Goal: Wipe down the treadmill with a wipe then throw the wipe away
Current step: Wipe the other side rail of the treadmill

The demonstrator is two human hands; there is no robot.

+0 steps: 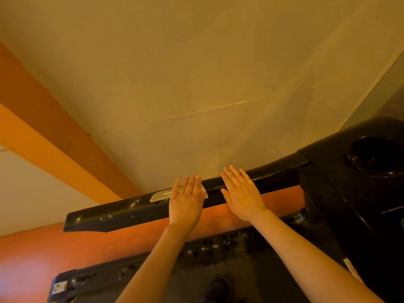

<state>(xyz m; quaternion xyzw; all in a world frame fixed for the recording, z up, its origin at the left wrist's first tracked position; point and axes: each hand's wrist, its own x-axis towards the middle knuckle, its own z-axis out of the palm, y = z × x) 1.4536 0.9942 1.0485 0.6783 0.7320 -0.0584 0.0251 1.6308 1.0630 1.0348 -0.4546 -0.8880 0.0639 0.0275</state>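
A black treadmill handrail (122, 213) runs from lower left up to the console at the right. My left hand (187, 201) lies flat on the rail with straight fingers, pressing a white wipe (203, 190) against it; only a corner of the wipe shows by the fingers. My right hand (241, 193) rests flat on the same rail just to the right, fingers straight, holding nothing. A silver sticker (160, 195) sits on the rail left of my left hand.
The black console (341, 193) with a round cup holder (377, 156) fills the right side. Below, the treadmill's side rail (91, 278) and dark belt (251, 278) show. A beige wall and orange floor lie behind. A shoe (216, 288) stands on the belt.
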